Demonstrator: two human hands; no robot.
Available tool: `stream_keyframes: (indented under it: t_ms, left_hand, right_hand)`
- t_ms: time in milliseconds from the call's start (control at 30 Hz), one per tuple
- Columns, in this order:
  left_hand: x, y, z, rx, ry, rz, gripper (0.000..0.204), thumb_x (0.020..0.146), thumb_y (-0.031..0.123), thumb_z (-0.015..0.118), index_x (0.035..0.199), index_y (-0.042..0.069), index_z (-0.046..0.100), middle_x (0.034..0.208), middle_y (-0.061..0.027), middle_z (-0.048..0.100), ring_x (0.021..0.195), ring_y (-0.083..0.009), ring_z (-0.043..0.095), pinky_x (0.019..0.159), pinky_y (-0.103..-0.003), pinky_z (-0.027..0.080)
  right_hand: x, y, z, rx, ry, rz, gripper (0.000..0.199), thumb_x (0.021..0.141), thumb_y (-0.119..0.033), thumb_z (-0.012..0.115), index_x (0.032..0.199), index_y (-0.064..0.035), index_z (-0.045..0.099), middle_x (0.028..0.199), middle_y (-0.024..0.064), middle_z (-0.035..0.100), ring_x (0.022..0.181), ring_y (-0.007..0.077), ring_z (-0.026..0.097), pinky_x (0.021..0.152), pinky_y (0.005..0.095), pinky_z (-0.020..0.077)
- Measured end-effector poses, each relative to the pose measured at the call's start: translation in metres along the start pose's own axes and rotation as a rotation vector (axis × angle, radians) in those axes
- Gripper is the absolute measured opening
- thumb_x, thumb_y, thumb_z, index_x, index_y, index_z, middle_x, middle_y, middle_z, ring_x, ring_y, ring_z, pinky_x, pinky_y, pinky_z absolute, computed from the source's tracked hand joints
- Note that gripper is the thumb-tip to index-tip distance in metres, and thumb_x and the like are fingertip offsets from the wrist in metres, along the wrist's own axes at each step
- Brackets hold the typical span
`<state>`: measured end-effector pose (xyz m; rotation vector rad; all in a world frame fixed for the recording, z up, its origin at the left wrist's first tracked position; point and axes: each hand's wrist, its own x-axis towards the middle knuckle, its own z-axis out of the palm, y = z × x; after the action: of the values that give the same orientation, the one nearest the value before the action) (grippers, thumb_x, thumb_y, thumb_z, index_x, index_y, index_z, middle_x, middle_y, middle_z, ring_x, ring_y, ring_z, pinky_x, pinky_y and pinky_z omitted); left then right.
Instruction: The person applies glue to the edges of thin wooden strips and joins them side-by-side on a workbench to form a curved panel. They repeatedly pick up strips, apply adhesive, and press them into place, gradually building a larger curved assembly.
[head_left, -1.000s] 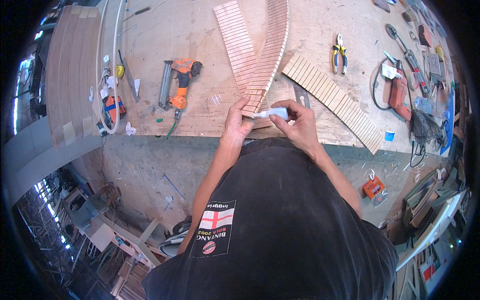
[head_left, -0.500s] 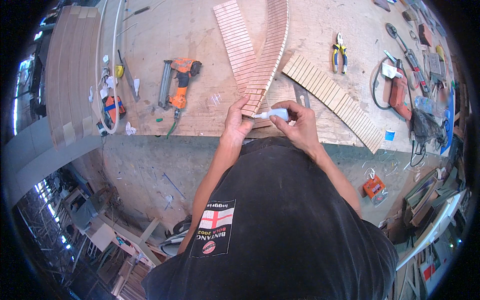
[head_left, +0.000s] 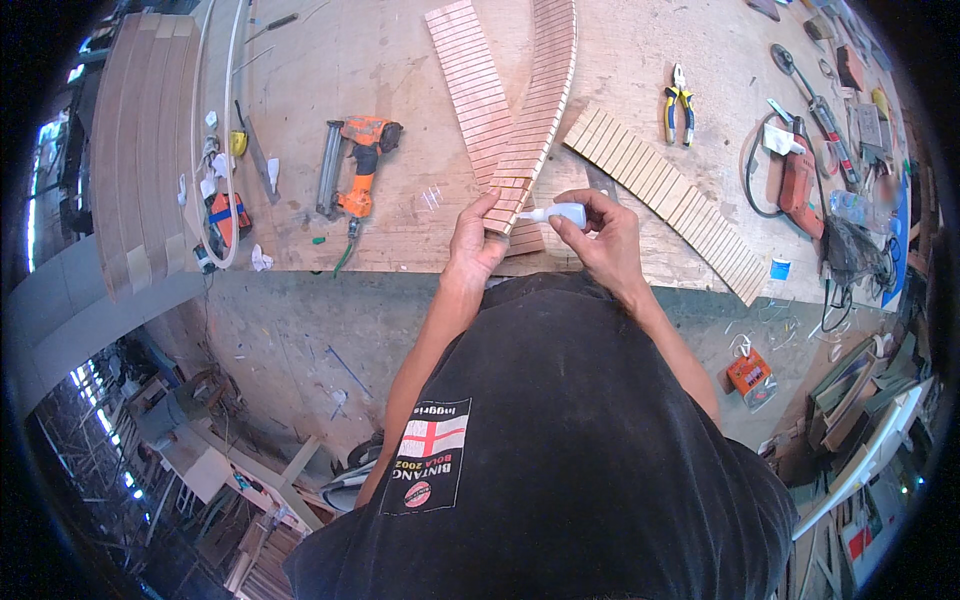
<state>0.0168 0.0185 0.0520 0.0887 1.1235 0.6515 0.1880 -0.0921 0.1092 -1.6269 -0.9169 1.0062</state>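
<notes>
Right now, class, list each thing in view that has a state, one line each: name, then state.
Left hand: gripping the slatted strip's end.
Right hand: holding the glue bottle.
Glue bottle: tipped sideways, nozzle at the strip.
Curved slatted wood strip: near end lifted.
Nail gun: lying idle.
Pliers: lying on workbench.

Slatted wooden strip and small glue bottle at the near edge of the workbench

The long, curved strip of reddish-brown wood, cut crosswise into many narrow slats [head_left: 535, 110], runs from the far side of the bench toward the near edge, bending slightly right, then left; its near end is lifted and pinched. The small white plastic squeeze bottle [head_left: 562, 213] lies almost level just to the right, its nozzle pointing left and touching the strip's near end.
</notes>
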Motion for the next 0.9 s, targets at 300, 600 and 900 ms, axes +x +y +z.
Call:
stream_keyframes:
  t_ms: [300, 600, 900]
  left_hand:
    - [0.005, -0.001, -0.005, -0.016, -0.025, -0.010, 0.026, 0.098, 0.010, 0.068, 0.121, -0.001, 0.065, 0.113, -0.0123, 0.075, 0.105, -0.0213, 0.072, 0.097, -0.035, 0.056]
    - [0.011, 0.000, -0.009, 0.004, -0.042, -0.027, 0.031, 0.100, 0.008, 0.062, 0.128, -0.006, 0.060, 0.125, -0.0173, 0.070, 0.114, -0.0262, 0.070, 0.104, -0.038, 0.054]
    - [0.009, 0.000, -0.007, 0.029, -0.055, -0.019, 0.033, 0.100, 0.009, 0.063, 0.129, -0.005, 0.059, 0.124, -0.0170, 0.071, 0.114, -0.0260, 0.070, 0.104, -0.038, 0.055]
  right_hand:
    - [0.003, 0.015, 0.005, 0.037, 0.068, -0.028, 0.025, 0.087, -0.015, 0.081, 0.108, -0.0016, 0.076, 0.083, 0.0063, 0.074, 0.069, 0.0099, 0.063, 0.063, 0.0265, 0.0510]
    - [0.021, 0.016, -0.006, -0.001, 0.101, -0.008, 0.026, 0.092, -0.008, 0.079, 0.113, 0.0036, 0.071, 0.092, 0.0037, 0.073, 0.076, 0.0060, 0.064, 0.068, 0.0221, 0.0533]
    - [0.026, 0.030, -0.004, 0.203, 0.186, 0.025, 0.027, 0.094, -0.009, 0.078, 0.116, 0.0038, 0.068, 0.091, 0.0049, 0.072, 0.074, 0.0050, 0.062, 0.063, 0.0203, 0.0514]
